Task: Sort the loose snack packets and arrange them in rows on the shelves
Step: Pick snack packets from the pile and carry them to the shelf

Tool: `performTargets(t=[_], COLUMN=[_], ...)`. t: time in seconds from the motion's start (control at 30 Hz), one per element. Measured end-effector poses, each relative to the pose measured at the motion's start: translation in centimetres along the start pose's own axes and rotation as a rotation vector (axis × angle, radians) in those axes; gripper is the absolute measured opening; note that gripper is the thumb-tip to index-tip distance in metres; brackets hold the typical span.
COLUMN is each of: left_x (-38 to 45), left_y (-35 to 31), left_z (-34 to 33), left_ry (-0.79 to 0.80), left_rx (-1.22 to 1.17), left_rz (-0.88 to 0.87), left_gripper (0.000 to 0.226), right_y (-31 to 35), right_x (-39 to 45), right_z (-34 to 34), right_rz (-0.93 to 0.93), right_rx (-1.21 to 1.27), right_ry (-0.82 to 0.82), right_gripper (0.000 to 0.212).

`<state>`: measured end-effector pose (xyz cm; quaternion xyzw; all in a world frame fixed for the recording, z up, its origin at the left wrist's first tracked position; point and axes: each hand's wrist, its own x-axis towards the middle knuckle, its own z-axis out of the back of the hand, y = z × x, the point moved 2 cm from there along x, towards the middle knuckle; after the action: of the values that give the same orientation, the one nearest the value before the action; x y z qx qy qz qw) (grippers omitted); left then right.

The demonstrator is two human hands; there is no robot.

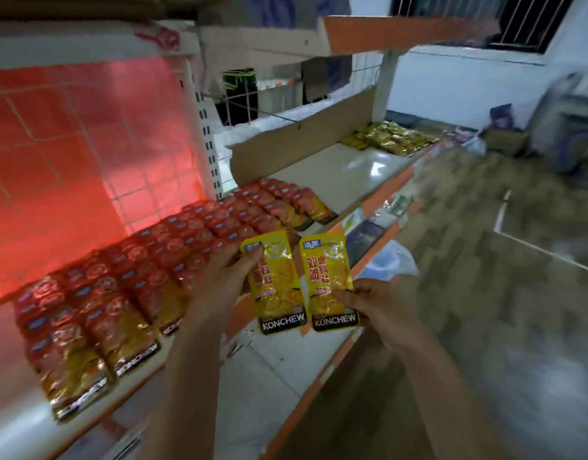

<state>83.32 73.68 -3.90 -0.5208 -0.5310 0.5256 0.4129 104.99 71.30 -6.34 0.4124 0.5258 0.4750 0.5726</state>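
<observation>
**Shelf status: two yellow packets held in front of the stocked shelf**

The white metal shelf [322, 167] with an orange front edge carries the stock; a second white shelf [269, 366] sits below it. The floor [485, 260] has a mottled brown-grey finish, and a barred window [478, 18] is set in the white wall at the upper right.

A brown cardboard sheet [295, 141] stands along the back of the shelf. A pile of gold foil packets [390, 139] lies at the far end of the shelf. Red foil snack packets [146, 273] lie in overlapping rows across the near part.

The left hand [226, 277] pinches the left yellow KONCHEW snack packet [276, 283] at its upper edge. The right hand [375, 307] pinches the right yellow KONCHEW snack packet [329, 280] at its lower right corner. Both packets are upright, side by side, just beside the front of the red rows
</observation>
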Motion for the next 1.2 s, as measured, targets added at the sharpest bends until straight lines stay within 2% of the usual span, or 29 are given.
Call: performTargets(t=[0.23,0.37,0.53,0.63,0.73,0.9,1.03,1.17,1.2], left_x=[5.9,9.5,15.7,20.6,25.5,33.5,37.7,41.5,42.6], left_y=[1.6,2.2,3.1,3.5,3.4,2.6,2.7,3.1,3.2], left_z=[-13.1,-19.1,-26.1,-30.3,-34.4,-40.2,-43.4,-46.0,-46.5], left_ry=[0.148,0.187,0.233,0.259,0.301,0.304,0.255,0.186,0.158], left_rx=[0.028,0.048,0.099,0.125,0.092,0.095,0.073,0.136,0.159], left_rz=[0.045,0.021,-0.014,-0.011,0.027,0.066,0.093,0.073,0.075], left_gripper=[0.008,0.011,0.012,0.012,0.008,0.009,0.008,0.010,0.011], right_y=[-0.6,-1.6,-2.7,-2.7,-1.6,1.0,1.4,1.6,1.7], right_x=[3.7,6.9,13.1,17.6,22.7,31.3,36.6,41.9,43.4], right_z=[12.3,17.4,22.8,26.0,29.4,35.7,38.9,41.6,42.3], right_rz=[-0.003,-0.047,-0.099,-0.116,-0.107,-0.073,-0.091,-0.093,-0.087], right_rx=[0.128,0.162,0.209,0.248,0.249,0.222,0.169,0.114,0.085], right_ry=[-0.098,-0.138,-0.179,-0.195,-0.189,-0.221,-0.225,-0.160,-0.146], right_gripper=[0.012,0.003,0.013,0.005,0.010,0.004,0.022,0.002,0.005])
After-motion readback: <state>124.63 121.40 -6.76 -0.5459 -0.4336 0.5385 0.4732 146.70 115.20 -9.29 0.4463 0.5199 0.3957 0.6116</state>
